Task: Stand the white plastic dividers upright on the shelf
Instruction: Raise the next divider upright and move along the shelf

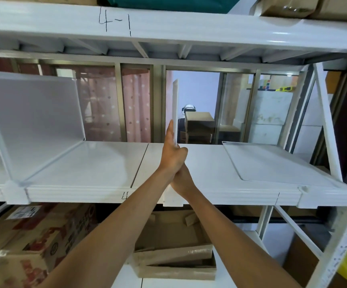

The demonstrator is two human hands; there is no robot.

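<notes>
From the head view, the left hand (173, 154) and right hand (182, 180) are pressing flat against a thin white plastic divider (175, 109), holding it upright at the white metal shelf (97, 163)'s front edge, mid-span. Seating its foot squarely before letting go would likely be steadying it; another divider (272, 163) is lying flat towards the right end.

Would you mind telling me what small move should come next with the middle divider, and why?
Probably let go and check it stays up. The middle divider already stands edge-on, its clip on the shelf lip, the left hand and right hand pressed against it. The right divider lies flat.
</notes>
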